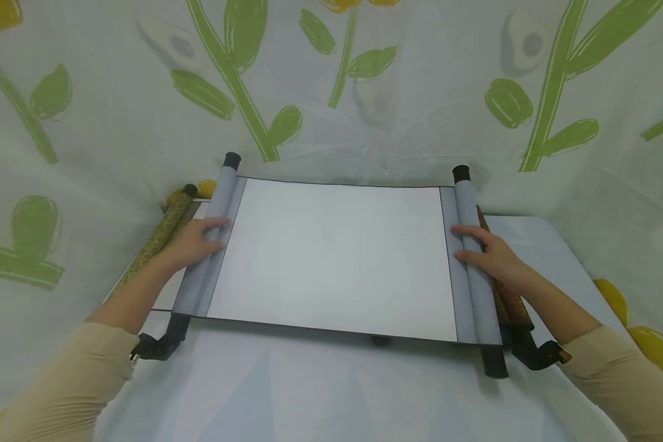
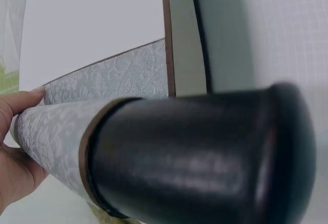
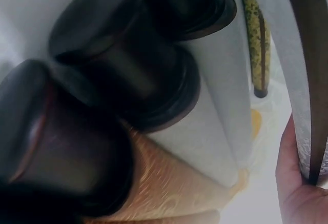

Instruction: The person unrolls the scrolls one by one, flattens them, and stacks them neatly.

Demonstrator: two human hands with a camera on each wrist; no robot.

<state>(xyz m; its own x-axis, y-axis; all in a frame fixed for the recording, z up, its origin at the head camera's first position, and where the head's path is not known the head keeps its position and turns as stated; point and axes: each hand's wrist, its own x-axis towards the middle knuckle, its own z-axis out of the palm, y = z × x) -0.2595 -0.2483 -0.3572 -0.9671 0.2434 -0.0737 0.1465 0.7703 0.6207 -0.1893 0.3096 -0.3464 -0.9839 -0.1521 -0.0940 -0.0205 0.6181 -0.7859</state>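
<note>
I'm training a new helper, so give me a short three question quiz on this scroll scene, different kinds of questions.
1. True or false: the left hand rests on the left roller of the grey scroll.
2. Which colour are the roller end caps? A red, B black, C white.
3. Fill in: the open sheet between the rollers is ____.

Key: 1 true; the right hand likewise rests on the right roller. 2 B. 3 blank.

Makeshift home-style workspace, table [image 1: 536, 239] draped round with leaf-print cloth [image 1: 364, 92], rolled scrolls [image 1: 160, 236] beside it
</note>
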